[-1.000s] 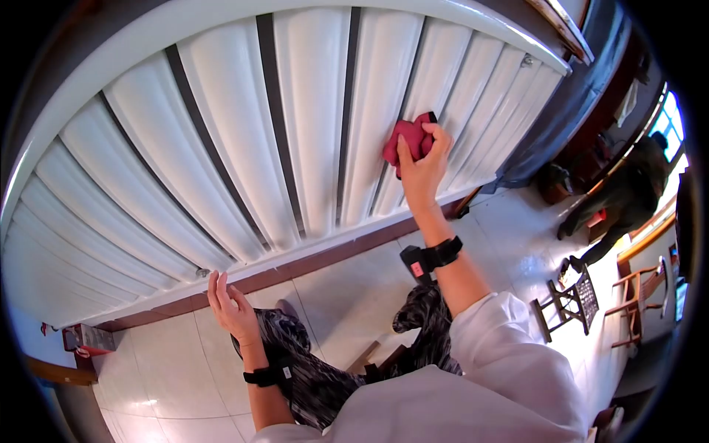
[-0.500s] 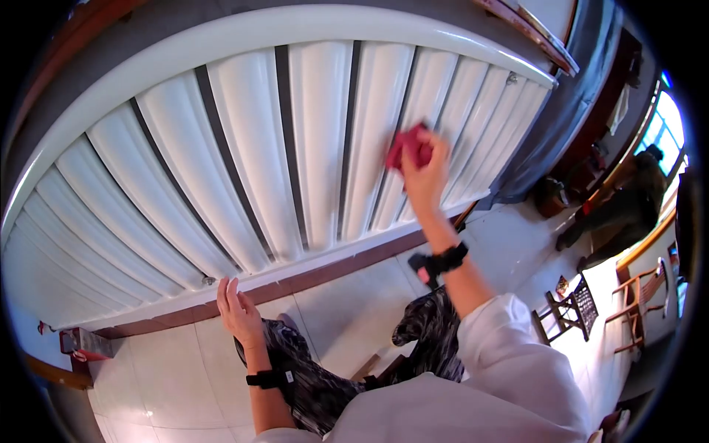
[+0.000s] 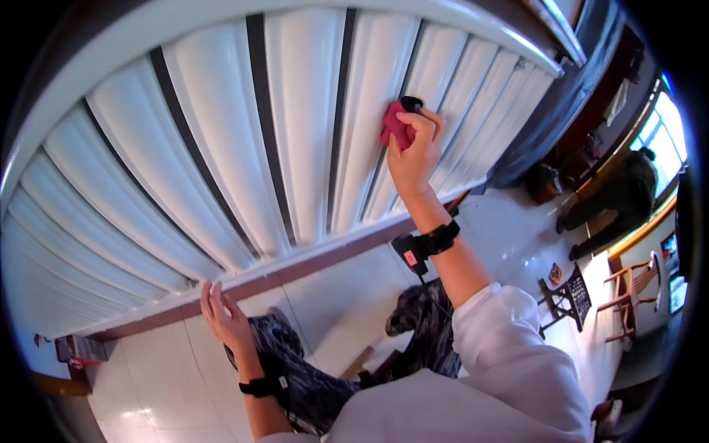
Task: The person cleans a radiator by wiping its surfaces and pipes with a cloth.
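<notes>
A white ribbed radiator (image 3: pixel 303 111) with dark gaps between its columns fills the upper part of the view. My right hand (image 3: pixel 413 159) pinches a bunched dark red cloth (image 3: pixel 396 127) against a column right of the middle. A small black patch shows at the cloth's upper end; I cannot make out whether it belongs to the cloth. My left hand (image 3: pixel 227 320) is empty, its fingers stretched out and apart, close to the radiator's lower edge. Whether its fingertips touch that edge I cannot tell. Both wrists wear black straps.
Pale tiles (image 3: pixel 325 295) cover the floor. A red-and-grey box (image 3: pixel 83 350) stands at the lower left. Grey-blue curtain (image 3: pixel 528 140) hangs past the radiator's right end. Further right are a dark stool (image 3: pixel 569 299), a wooden chair (image 3: pixel 631 292) and a bending person (image 3: pixel 620 196) by the window.
My right hand has moved the cloth slightly up and left along the radiator. The camera view has shifted closer to the radiator. My left hand stays near the lower edge, fingers spread.
</notes>
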